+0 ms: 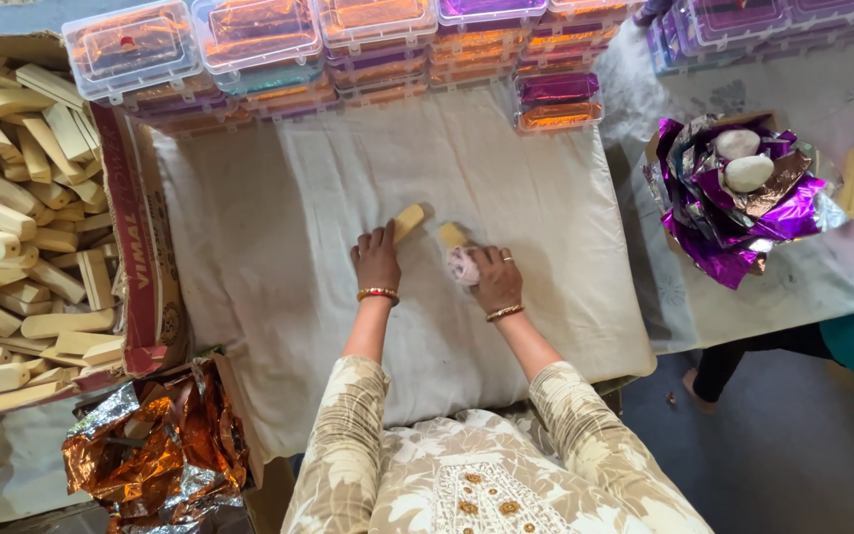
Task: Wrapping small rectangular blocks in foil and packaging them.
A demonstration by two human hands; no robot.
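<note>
At the left edge of the frame, a cardboard box (140, 237) was full of pale wooden blocks (12, 247). Along the top stood stacked clear plastic boxes (249, 40) with orange and purple contents.

In the middle, on a white cloth (279, 247), the left hand (377, 259) lay flat with fingers together on one block (408, 220), whose long axis pointed to the upper right. The right hand (496, 277) pinched a pinkish rag (463, 265) against a second block (452, 234), which pointed to the upper left.
</note>
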